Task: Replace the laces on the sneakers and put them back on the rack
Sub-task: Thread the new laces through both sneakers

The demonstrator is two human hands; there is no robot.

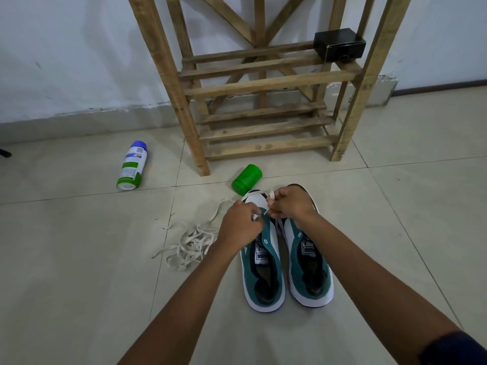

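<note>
Both hands, left (241,224) and right (290,204), pinching a white lace (270,196) over the left sneaker's (263,259) toe end. Long axis running toward the rack (263,127); spare laces (192,243) heaped on the floor leftward.

The word PUMA is printed on the white tongue label of the left sneaker (262,255), just below the left hand's fingers (254,216), and again on the right sneaker's tongue label (307,249). The spray can's label (131,165) is too small to read.
</note>
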